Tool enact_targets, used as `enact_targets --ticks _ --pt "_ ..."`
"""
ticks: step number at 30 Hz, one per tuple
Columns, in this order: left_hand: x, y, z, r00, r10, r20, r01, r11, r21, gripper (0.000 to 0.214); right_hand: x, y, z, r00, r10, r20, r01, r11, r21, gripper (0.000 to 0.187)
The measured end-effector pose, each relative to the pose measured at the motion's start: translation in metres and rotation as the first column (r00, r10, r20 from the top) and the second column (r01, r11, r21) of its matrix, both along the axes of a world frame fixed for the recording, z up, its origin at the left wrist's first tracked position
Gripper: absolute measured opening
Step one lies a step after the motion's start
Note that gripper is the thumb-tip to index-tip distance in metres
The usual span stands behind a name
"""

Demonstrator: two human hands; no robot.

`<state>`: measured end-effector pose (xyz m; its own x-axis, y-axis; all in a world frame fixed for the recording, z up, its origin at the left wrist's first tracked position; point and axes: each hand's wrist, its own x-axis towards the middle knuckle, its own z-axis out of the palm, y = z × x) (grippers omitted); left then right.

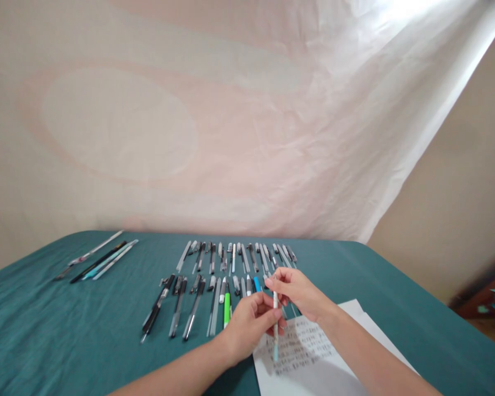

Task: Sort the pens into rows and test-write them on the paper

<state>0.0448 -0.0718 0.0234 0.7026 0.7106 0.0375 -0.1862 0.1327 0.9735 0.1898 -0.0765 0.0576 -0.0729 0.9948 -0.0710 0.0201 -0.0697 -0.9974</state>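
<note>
Over the written sheet, a slim white pen (276, 352) with a pale teal lower end is held nearly upright. My left hand (253, 322) pinches its middle between thumb and fingers. Just above, my right hand (297, 289) is closed at the pen's upper end; whether a separate cap is between those fingers I cannot tell. The paper (301, 352) below carries rows of dark handwriting and is partly covered by my right forearm. A green highlighter (226, 308) and a blue-capped pen (257, 284) lie close to my left hand.
Two rows of pens, many with caps beside them, lie on the green cloth-covered table (107, 324); a black pen (159, 308) ends the near row. At the far left is a group with a light blue pen (109, 260). A pale curtain (231, 137) hangs behind.
</note>
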Motion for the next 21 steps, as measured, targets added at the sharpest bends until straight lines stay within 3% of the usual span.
enact_targets --ticks 11,21 --pt "-0.002 -0.001 0.003 1.0 -0.012 -0.017 0.013 1.0 0.02 0.024 0.008 -0.002 0.012 0.983 0.157 -0.093 -0.165 0.982 -0.094 0.032" --pt "-0.002 0.0 0.003 1.0 -0.012 0.003 0.012 1.0 0.0 0.024 0.006 0.001 0.001 0.996 0.011 -0.09 -0.014 0.999 -0.037 0.031"
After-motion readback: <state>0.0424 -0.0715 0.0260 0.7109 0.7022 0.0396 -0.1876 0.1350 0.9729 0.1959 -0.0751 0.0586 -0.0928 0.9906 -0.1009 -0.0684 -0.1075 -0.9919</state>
